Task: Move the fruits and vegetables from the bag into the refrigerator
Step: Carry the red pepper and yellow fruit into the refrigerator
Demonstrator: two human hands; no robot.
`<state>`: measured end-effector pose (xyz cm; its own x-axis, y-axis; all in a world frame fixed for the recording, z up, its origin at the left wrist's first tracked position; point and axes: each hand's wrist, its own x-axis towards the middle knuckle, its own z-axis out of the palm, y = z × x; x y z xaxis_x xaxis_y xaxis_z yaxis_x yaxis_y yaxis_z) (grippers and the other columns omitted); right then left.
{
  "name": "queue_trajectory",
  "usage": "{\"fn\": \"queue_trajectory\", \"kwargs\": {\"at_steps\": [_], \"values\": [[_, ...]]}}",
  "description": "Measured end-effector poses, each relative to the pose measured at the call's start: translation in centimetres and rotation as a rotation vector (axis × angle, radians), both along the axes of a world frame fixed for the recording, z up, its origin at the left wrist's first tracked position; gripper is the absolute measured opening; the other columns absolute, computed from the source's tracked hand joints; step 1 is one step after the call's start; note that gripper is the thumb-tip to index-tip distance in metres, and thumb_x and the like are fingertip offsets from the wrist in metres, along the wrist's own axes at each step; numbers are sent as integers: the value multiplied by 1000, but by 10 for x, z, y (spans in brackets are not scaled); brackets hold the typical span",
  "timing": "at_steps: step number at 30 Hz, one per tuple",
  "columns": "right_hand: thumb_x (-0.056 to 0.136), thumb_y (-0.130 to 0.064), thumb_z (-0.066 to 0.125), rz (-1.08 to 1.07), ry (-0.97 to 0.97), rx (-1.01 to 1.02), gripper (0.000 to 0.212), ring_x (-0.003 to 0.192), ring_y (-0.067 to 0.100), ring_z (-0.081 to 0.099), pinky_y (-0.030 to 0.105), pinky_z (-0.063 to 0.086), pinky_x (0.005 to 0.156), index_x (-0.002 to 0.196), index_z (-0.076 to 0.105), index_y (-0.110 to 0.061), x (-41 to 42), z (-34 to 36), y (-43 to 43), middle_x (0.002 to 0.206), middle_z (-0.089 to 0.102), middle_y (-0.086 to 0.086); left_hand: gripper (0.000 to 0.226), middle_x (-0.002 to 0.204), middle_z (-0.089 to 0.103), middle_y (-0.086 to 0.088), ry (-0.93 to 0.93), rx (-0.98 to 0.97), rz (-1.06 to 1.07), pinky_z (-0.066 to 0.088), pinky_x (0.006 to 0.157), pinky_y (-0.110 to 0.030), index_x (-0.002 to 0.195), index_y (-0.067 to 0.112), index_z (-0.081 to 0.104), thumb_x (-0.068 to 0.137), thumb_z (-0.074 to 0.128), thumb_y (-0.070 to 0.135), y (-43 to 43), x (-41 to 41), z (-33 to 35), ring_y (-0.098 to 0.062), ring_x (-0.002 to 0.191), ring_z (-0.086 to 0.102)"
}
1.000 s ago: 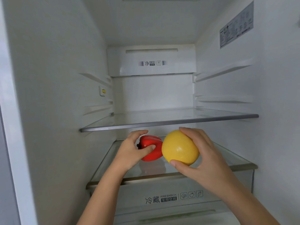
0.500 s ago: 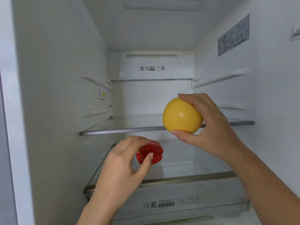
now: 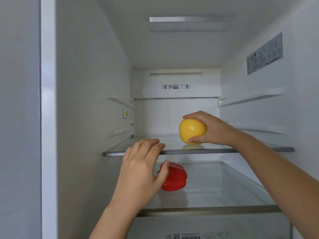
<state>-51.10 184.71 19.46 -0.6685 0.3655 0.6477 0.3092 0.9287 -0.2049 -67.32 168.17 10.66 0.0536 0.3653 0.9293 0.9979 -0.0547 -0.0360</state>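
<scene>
2 glossy items, right hand (image 3: 214, 129) gripping round yellow fruit (image 3: 191, 131) on glass shelf (image 3: 138, 149), left hand (image 3: 141, 171) loosely open beside lobed red pepper (image 3: 175, 178)

Both forearms are bare from the bottom edge of the picture up to the wrists, with no sleeve or cuff showing anywhere along them. The left hand (image 3: 143, 168) wears no glove, ring, watch or band, and its fingernails look short and unpainted. The right hand (image 3: 211, 129) is likewise uncovered, with no jewellery or strap at the wrist, and the one nail that shows on its thumb is short and plain.
</scene>
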Motion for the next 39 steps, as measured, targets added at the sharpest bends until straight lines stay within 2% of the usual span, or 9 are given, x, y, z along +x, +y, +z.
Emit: {"fn": "queue_trajectory", "kwargs": {"at_steps": [4, 8, 11, 15, 19, 22, 27, 30, 39], "values": [[72, -22, 76, 52, 27, -42, 67, 108, 4, 40, 15, 31, 85, 129, 43, -34, -6, -2, 4, 120, 43, -10, 39, 112, 63, -3, 16, 7, 21, 35, 93, -31, 108, 11, 64, 80, 49, 35, 4, -5, -4, -23, 107, 55], [73, -23, 76, 46, 58, -49, 66, 107, 2, 40, 0, 30, 77, 129, 43, -36, -6, -2, 6, 119, 42, -11, 40, 114, 63, -4, 20, 7, 34, 34, 95, -34, 109, 12, 63, 80, 48, 35, 7, -6, -4, -26, 111, 55], [72, -26, 76, 51, 82, -45, 65, 107, 0, 40, 0, 30, 79, 128, 44, -36, -5, -3, 3, 120, 43, -10, 41, 115, 63, -5, 22, -2, 50, 33, 95, -33, 109, 12, 63, 80, 47, 36, 8, -5, -3, -26, 111, 54], [76, -30, 72, 24, 145, 13, 58, 114, 4, 39, 12, 27, 87, 127, 46, -34, 0, -4, -6, 124, 43, -10, 42, 115, 63, -5, 20, -13, 71, 32, 96, -32, 110, 12, 63, 81, 46, 37, 8, -3, -3, -27, 112, 54], [81, -29, 66, -25, 309, 129, 47, 122, 10, 38, 15, 23, 92, 126, 51, -27, 5, -15, -24, 129, 46, -5, 42, 114, 63, -6, 16, 1, 94, 31, 97, -33, 110, 11, 63, 80, 47, 36, 5, 2, -5, -27, 112, 54], [82, -34, 58, -42, 407, 228, 40, 116, 15, 43, 22, 31, 91, 120, 56, -20, 6, -30, -47, 125, 53, 0, 41, 114, 63, -7, 5, 18, 123, 33, 97, -35, 110, 10, 62, 82, 46, 35, -1, 7, -9, -28, 111, 53], [82, -34, 46, -78, 431, 411, 41, 109, 22, 50, 35, 43, 89, 113, 61, -13, 2, -66, -82, 116, 61, 6, 41, 115, 62, -5, -11, 39, 187, 33, 95, -34, 113, 11, 62, 84, 46, 35, -20, 18, -22, -25, 112, 52], [83, -31, 47, -68, 436, 403, 39, 107, 22, 51, 34, 39, 89, 112, 62, -11, -2, -87, -101, 114, 62, 7, 40, 116, 62, -7, -7, 43, 243, 34, 95, -36, 111, 9, 63, 83, 47, 33, -36, 23, -32, -26, 112, 52], [81, -28, 48, 47, 331, 314, 39, 104, 29, 57, 42, 48, 85, 111, 63, -10, -21, -135, -166, 113, 63, 7, 35, 117, 61, -9, -68, 38, 371, 40, 93, -43, 112, 9, 60, 84, 49, 27, -116, 42, -67, -28, 115, 50]]}}
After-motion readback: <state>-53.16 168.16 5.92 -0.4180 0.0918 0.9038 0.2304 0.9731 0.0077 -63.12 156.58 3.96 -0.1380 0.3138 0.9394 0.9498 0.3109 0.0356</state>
